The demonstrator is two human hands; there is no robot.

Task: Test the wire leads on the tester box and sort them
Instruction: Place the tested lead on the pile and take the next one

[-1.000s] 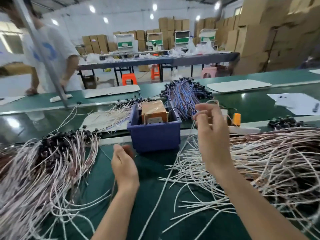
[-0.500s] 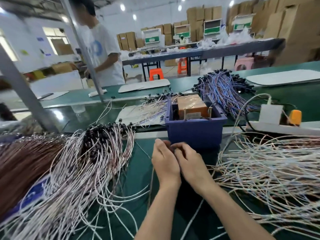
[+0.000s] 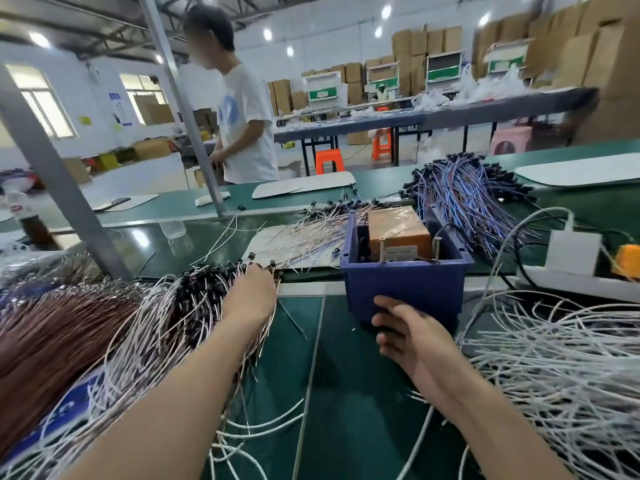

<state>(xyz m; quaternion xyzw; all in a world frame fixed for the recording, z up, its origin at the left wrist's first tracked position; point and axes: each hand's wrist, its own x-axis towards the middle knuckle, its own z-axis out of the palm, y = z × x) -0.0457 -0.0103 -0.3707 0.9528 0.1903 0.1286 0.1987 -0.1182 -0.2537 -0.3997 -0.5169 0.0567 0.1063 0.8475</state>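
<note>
The tester box (image 3: 398, 233), orange-brown and wrapped in film, sits inside a blue bin (image 3: 405, 285) with two metal pins standing at its front. My left hand (image 3: 251, 292) reaches out to the left and rests on the black connector ends of the left pile of white leads (image 3: 156, 323); its fingers lie over the pile and no single lead shows in them. My right hand (image 3: 412, 330) hovers just in front of the bin, fingers loosely curled, with nothing in it. A large loose pile of white leads (image 3: 561, 375) spreads out to the right.
Brown wires (image 3: 52, 341) lie at the far left. Blue-purple leads (image 3: 464, 199) and a thin spread of leads on a white sheet (image 3: 304, 237) lie behind the bin. A power strip (image 3: 571, 268) is at right. A slanted metal post (image 3: 52, 174) rises left; a person (image 3: 246, 126) stands beyond.
My hands, together in front of the bin half a second ago, have parted. The left hand went out left onto the pile of leads; the right stayed near the bin.
</note>
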